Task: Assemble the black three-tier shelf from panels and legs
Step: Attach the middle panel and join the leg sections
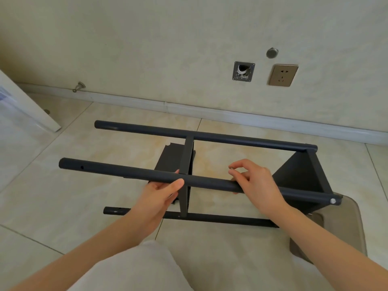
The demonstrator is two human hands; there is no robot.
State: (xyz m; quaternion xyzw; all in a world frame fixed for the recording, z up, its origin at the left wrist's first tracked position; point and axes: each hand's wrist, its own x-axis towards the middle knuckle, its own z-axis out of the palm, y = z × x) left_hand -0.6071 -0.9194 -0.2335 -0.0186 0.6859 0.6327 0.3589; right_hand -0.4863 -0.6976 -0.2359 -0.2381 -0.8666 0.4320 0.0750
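Note:
The black shelf frame lies on its side on the tiled floor. Its near upper leg [117, 171] runs from left to right, with the far leg [231, 138] behind it and a lower leg [220, 218] near the floor. A middle panel [185, 164] and an end panel [304, 173] join the legs. My left hand [161, 193] grips the near upper leg where the middle panel meets it, thumb on top. My right hand [254, 177] rests on the same leg farther right and pinches a small silver screw [232, 169] between thumb and forefinger.
A wall with a socket [283, 74] and an open wiring box [243, 71] stands behind. A white door edge [27, 106] is at the left, with a doorstop [78, 86] on the skirting. A brown cushion [344, 223] lies under the frame's right end. My knee is at the bottom.

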